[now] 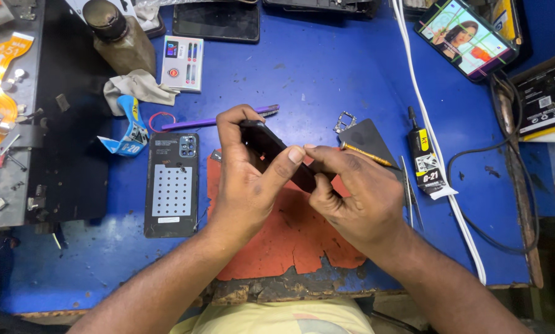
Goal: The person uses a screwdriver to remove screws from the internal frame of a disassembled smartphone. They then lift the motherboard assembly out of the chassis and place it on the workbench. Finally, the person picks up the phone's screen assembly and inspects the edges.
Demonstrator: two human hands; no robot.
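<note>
Right now your left hand (246, 179) grips the black phone (271, 151) by its upper end, your right hand (358, 198) pinching its lower edge; its long axis slants down-right between them, above the orange mat (277, 241).

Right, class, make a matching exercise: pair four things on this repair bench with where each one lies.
Things:
1 phone back cover
2 glue tube
3 brown bottle
4 lit phone

Places:
a top right corner
b left of the left hand
c top left, above the cloth
d right of the right hand

Pairs: 1-b, 2-d, 3-c, 4-a
</note>
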